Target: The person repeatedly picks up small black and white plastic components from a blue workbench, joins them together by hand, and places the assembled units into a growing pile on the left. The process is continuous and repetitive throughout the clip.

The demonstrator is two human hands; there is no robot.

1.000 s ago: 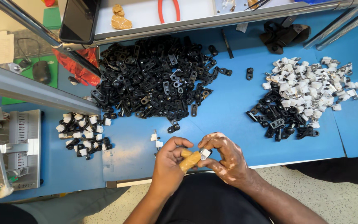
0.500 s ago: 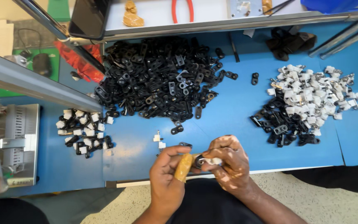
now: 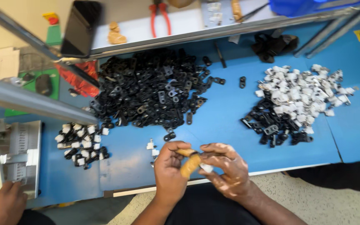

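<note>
Handle [image 3: 189, 163], a tan wooden-looking stub with a rounded end, lies at 6 o'clock just off the bench [image 3: 213, 125] edge, its long axis running from 1 o'clock down to 7 o'clock. The left hand [image 3: 169, 171] has its grip closed around the handle's lower half, thumb on top. The right hand [image 3: 226, 168] is curled close against the upper end, fingertips pinching a small white clip [image 3: 207, 168]; how tightly it also holds the handle I cannot tell.

The bench is smooth blue. At 12 o'clock sits a broad heap of glossy black clips [image 3: 151, 89], flat with holes. At 2 o'clock lies a mixed pile [image 3: 298, 98], white blocky pieces above, black ones below. At 9 o'clock is a small cluster [image 3: 81, 143] of white and black parts. Red pliers [image 3: 160, 16] rest on the shelf at 12 o'clock.
</note>
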